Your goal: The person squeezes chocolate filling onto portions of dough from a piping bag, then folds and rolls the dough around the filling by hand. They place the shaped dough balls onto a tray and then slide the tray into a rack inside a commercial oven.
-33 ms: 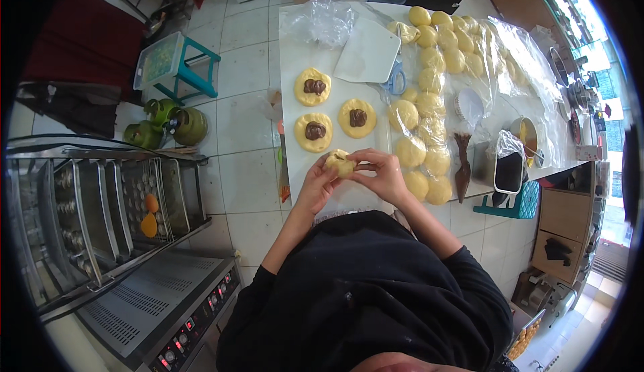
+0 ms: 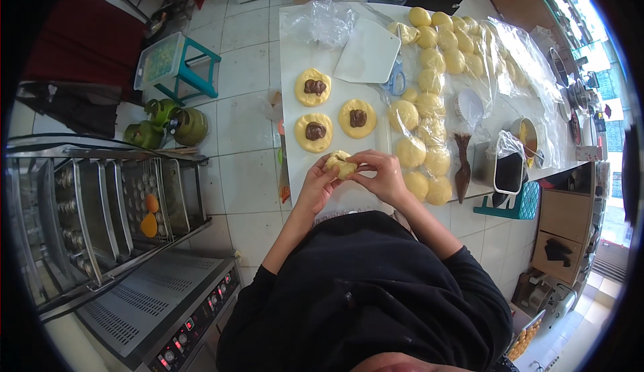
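The left hand (image 2: 318,185) and right hand (image 2: 385,176) grip a dough piece (image 2: 344,169) above the near edge of the counter (image 2: 342,91), apparently gathering it closed; its open top calls for pinching next.

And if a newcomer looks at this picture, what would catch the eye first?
Probably the many yellow dough balls, mostly under clear plastic, on the right side of the white table. Left of them lie three flat dough rounds topped with brown filling. Nearer the person, the left hand and right hand hold a dough piece.
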Demonstrator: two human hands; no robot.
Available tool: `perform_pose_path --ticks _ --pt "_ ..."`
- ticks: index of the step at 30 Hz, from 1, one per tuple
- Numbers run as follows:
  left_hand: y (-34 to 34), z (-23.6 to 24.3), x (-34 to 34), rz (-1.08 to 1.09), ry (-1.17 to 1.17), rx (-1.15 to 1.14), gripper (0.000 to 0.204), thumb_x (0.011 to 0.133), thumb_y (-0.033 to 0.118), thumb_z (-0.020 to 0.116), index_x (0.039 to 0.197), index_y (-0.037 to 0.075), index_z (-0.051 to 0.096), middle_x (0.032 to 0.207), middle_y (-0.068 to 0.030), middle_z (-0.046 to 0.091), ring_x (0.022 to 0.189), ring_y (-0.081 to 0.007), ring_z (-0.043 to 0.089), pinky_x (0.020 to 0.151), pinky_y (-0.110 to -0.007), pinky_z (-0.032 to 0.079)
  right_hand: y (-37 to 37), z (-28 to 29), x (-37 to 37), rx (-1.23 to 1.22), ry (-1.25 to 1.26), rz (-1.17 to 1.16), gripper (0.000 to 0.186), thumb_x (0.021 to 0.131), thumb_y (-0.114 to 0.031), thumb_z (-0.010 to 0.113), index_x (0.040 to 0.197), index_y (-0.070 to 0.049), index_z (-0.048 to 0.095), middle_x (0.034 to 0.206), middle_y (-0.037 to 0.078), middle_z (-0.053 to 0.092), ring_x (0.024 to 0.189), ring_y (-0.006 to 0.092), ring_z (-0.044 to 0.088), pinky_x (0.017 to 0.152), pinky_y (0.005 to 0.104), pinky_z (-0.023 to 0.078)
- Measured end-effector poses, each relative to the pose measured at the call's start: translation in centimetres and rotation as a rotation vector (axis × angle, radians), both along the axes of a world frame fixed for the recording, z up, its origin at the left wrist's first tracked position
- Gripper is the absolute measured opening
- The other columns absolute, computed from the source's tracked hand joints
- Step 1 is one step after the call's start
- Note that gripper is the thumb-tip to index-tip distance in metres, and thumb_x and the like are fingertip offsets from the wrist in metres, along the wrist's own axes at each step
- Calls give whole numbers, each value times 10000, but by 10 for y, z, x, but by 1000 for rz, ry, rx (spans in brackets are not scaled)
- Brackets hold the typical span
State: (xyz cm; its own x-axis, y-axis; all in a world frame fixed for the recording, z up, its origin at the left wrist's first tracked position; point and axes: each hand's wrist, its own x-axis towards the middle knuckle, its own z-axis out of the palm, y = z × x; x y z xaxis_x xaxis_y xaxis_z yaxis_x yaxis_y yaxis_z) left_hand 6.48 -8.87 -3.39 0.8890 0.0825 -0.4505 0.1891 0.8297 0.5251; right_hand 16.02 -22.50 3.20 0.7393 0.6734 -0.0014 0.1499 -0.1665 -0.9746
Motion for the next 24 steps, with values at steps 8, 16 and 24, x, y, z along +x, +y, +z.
perform_pose_path --ticks 8,16,24 --pt "8 18 5 -169 -173 188 437 776 237 593 1129 39 429 1002 -49 541 897 -131 533 753 -262 438 3 39 19 -142 -246 56 176 669 -37 630 843 -16 623 765 111 609 638 193 599 577 262 491" --pt "1 39 9 -84 -164 101 424 792 245 568 1140 51 424 1037 -54 524 932 -151 535 785 -274 461 1 34 14 -99 -205 56 156 679 -34 628 831 2 626 763 110 612 632 185 599 585 258 494" --pt "10 17 -2 -240 -109 -13 424 821 307 508 1176 97 411 1026 -34 539 918 -139 549 733 -241 483 -2 38 16 -161 -65 98 166 667 -32 646 831 -14 631 757 90 622 698 160 606 594 246 493"
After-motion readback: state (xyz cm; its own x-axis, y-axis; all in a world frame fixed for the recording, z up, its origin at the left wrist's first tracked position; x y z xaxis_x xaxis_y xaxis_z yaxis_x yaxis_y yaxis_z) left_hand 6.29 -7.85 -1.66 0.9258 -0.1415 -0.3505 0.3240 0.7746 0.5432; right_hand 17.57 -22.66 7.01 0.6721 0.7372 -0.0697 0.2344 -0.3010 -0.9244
